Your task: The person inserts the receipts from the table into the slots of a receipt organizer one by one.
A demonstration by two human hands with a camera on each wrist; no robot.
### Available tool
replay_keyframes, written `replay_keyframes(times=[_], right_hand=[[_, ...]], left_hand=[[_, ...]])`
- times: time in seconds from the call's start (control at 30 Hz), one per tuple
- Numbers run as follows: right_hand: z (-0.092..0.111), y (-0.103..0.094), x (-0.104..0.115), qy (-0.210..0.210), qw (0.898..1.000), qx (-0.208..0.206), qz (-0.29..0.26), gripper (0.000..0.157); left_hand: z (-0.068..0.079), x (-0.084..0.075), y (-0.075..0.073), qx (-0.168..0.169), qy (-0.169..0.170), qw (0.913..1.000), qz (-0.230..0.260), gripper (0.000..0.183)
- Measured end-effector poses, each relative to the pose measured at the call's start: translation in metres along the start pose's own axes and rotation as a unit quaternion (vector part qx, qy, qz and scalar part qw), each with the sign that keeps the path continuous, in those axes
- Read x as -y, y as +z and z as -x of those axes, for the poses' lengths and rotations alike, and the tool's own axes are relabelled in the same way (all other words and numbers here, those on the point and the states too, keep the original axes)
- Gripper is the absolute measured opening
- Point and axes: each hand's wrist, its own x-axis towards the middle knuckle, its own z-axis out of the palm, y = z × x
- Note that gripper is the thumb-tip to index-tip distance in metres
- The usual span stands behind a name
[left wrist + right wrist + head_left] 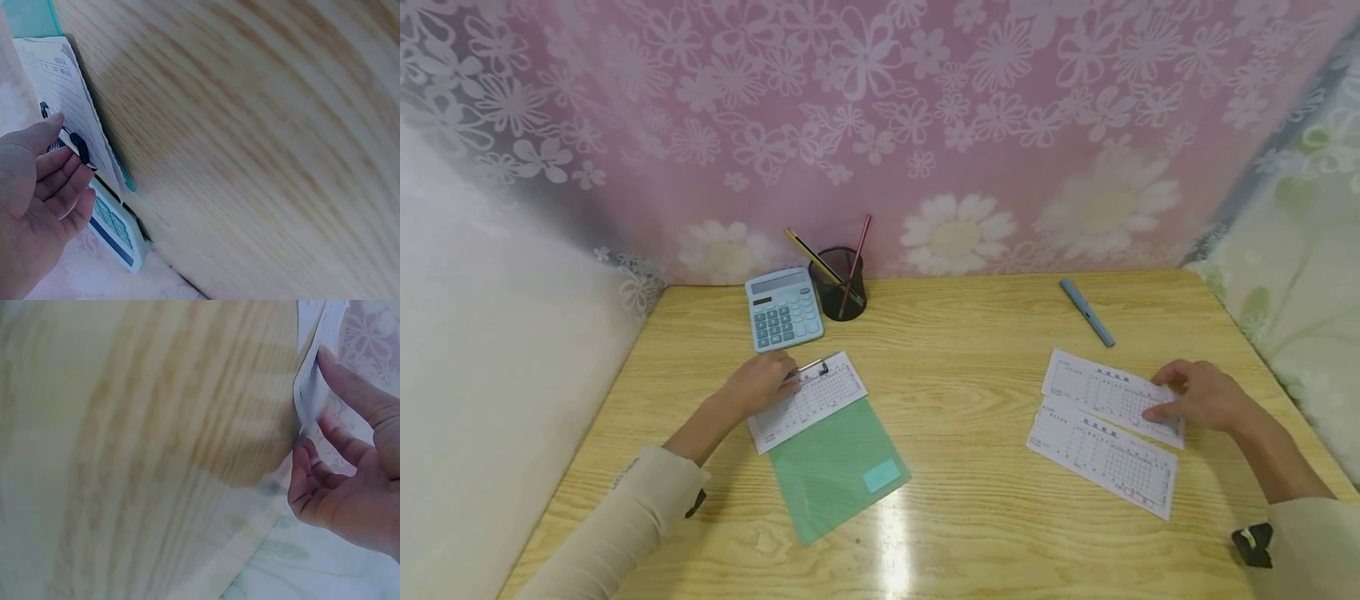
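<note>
A translucent green clipboard (831,475) lies tilted on the table, with a printed paper form (812,410) across its upper part. My left hand (762,382) pinches the metal clip (79,147) at the clipboard's top, thumb and fingers on opposite sides of it. Over on the right, two more printed slips lie one above the other. My right hand (1206,398) holds the upper slip (1093,388) by its right end between thumb and fingers. That edge bends up slightly in the right wrist view. The lower slip (1097,458) lies flat, with red marks near its right corner.
A blue calculator (786,312) stands just behind my left hand. Beside it is a black mesh pen cup (842,292) holding pencils. A blue pen (1087,312) lies behind the slips. Flowered cloth (962,167) rises along the table's back edge.
</note>
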Motion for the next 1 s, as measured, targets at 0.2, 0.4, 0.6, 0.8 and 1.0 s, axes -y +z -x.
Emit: replay_keyframes(times=[0.2, 0.4, 0.6, 0.8, 1.0], right_hand=[[0.003, 0.002, 0.000, 0.001, 1.000, 0.001, -0.007, 0.058], [0.002, 0.003, 0.001, 0.006, 0.999, 0.008, -0.032, 0.067], [0.001, 0.003, -0.006, 0.023, 0.999, 0.023, -0.007, 0.058], [0.002, 0.002, -0.021, 0.012, 1.000, 0.016, -0.011, 0.046], [0.002, 0.000, -0.025, 0.014, 0.998, -0.008, -0.058, 0.041]], left_hand=[[0.000, -0.002, -0.002, -0.009, 0.005, 0.9999, -0.002, 0.018], [0.001, 0.000, 0.000, 0.001, -0.005, 1.0000, -0.002, 0.019], [0.002, -0.001, 0.000, 0.006, -0.006, 0.9999, 0.006, 0.018], [0.001, -0.001, -0.001, 0.001, -0.004, 1.0000, 0.009, 0.017], [0.001, -0.001, -0.002, 0.000, -0.003, 1.0000, 0.006, 0.017]])
